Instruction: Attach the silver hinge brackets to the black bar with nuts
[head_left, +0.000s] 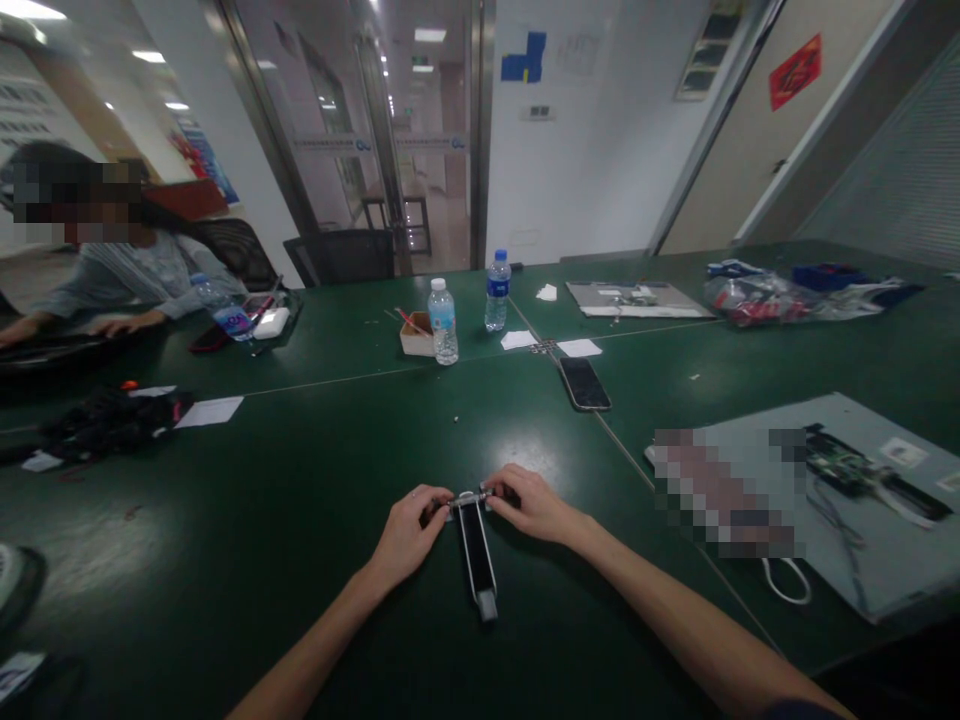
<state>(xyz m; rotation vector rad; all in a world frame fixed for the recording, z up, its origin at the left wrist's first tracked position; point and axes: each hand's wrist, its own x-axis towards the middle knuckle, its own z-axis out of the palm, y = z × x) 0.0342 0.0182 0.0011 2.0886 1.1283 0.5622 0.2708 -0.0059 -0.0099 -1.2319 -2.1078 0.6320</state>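
A slim black device with a grey cap at its near end (478, 553) lies lengthwise on the dark green table (315, 520) just in front of me. My left hand (409, 530) pinches its far end from the left, fingers curled. My right hand (529, 502) pinches the same far end from the right, where a small silvery part shows between the fingertips. Both forearms reach in from the bottom edge.
A black phone (584, 383) lies face up beyond my hands. Two water bottles (443, 320) and a small box stand farther back. A grey panel with a circuit board (840, 490) lies at right. Another person (112, 270) sits at the far left.
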